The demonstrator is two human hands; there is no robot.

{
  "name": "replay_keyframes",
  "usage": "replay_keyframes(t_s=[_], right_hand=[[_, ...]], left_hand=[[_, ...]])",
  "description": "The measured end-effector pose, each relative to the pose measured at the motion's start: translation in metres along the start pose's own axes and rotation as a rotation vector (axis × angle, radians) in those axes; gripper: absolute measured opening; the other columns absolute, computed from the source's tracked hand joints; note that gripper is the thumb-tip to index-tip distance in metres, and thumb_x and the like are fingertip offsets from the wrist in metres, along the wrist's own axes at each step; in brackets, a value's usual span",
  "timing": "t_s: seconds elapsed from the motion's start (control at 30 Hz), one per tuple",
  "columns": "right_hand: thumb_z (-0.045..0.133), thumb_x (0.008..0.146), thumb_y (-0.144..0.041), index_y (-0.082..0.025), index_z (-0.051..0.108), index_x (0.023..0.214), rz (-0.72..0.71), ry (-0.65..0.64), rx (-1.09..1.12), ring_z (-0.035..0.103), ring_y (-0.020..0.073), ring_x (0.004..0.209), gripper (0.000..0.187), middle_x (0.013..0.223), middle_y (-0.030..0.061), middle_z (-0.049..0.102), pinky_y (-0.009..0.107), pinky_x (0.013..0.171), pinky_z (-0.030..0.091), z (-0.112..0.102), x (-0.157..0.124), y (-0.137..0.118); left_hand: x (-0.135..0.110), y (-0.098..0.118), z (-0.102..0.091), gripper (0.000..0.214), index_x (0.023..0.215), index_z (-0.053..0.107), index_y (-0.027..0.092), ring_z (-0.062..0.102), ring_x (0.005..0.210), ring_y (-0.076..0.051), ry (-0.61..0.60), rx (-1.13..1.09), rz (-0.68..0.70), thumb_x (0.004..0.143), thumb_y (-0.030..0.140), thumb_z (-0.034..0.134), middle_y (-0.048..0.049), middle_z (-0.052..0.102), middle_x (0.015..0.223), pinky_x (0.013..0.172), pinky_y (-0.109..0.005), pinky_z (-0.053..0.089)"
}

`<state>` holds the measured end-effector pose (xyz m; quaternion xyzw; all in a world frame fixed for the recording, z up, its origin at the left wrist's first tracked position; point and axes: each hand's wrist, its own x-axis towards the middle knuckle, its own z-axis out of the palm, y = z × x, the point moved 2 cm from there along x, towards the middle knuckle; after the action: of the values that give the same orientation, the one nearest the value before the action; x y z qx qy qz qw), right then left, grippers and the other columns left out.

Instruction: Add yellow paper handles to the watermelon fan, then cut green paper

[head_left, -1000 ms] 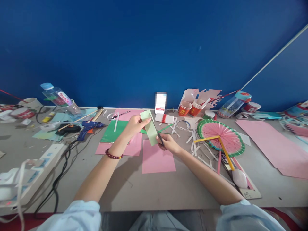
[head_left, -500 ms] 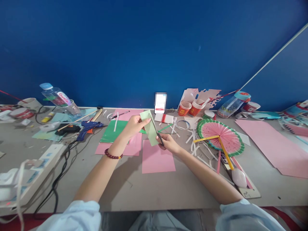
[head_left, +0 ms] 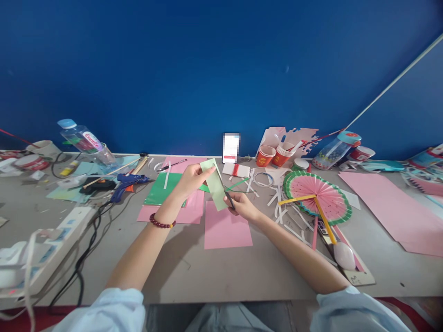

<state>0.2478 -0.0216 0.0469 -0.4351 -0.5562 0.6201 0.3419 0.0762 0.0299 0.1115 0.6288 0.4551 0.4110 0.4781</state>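
Note:
My left hand pinches the upper left edge of a pale green paper strip, thumb on its face. The strip is held tilted above the table. My right hand is closed round the dark handles of a pair of scissors. Their blades lie along the strip's right edge, pointing up and away from me; I cannot tell how far they are apart. Below the hands a pink paper sheet lies flat. Left of it, a green sheet rests on more pink paper.
A blue glue gun, a power strip and black cables lie at left. At right are a watermelon-patterned paper fan, white paper scraps and a large pink sheet. Red paper cups and a phone stand at the back.
The scissors' blades have come closer to the strip's right edge. My left hand has shifted slightly left with the strip. My right hand is nearly unmoved.

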Motion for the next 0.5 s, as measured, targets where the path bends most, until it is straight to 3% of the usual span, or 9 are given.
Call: replay_keyframes(t_s=[0.3,0.5], right_hand=[[0.065,0.069,-0.053,-0.020,0.037,0.058,-0.005,0.001,-0.015,0.028,0.0050,0.041,0.045,0.045,-0.0092,0.031,0.021,0.042,0.019,0.0010,-0.0014,-0.0023],[0.066,0.068,-0.054,-0.020,0.038,0.059,-0.003,0.012,0.021,0.028,0.0047,0.040,0.045,0.046,-0.0092,0.031,0.021,0.041,0.017,0.0001,0.0002,0.0001]], left_hand=[[0.0017,-0.0006,-0.0020,0.030,0.076,0.062,0.015,0.063,0.064,-0.017,-0.006,-0.043,0.024,0.076,0.045,0.063,-0.0039,0.066,0.070,0.058,-0.028,0.051],[-0.0010,0.0006,0.0012,0.030,0.070,0.062,0.016,0.062,0.061,-0.015,-0.043,-0.018,0.031,0.076,0.045,0.063,-0.0040,0.066,0.069,0.055,-0.025,0.050]])
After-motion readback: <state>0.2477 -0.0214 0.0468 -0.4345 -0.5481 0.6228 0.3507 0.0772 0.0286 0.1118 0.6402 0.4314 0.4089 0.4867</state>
